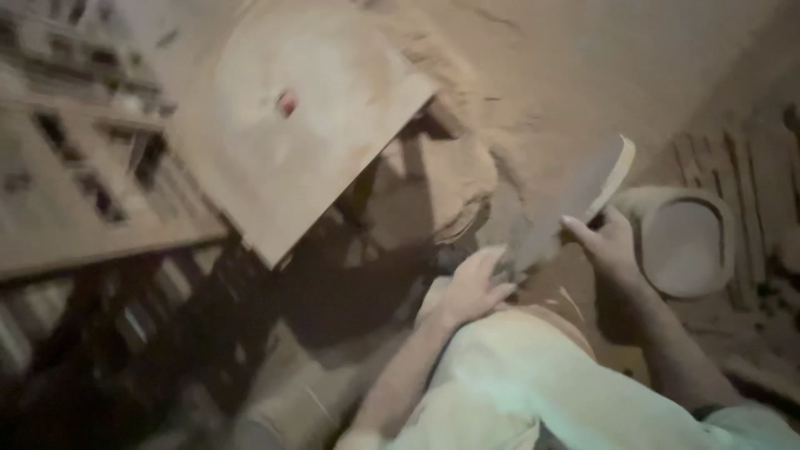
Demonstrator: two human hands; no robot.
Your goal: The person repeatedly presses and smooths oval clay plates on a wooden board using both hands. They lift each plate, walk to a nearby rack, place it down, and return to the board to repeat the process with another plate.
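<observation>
right hand [612, 246] closed on flat board [575, 200], frame centre-right; left hand [477, 283] open, steadying lower end. keep board angled, grip firm.

Dim dusty floor [583, 67], slatted wooden bench [75, 217]

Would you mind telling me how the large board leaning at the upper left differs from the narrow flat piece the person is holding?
The large board is broad, nobody holds it, and it bears a small red mark. The narrow flat piece is slim and long, tilted up to the right; the right hand grips it and the left hand touches its lower end. Both look like pale, dusty wood; the blur hides finer detail.
</observation>
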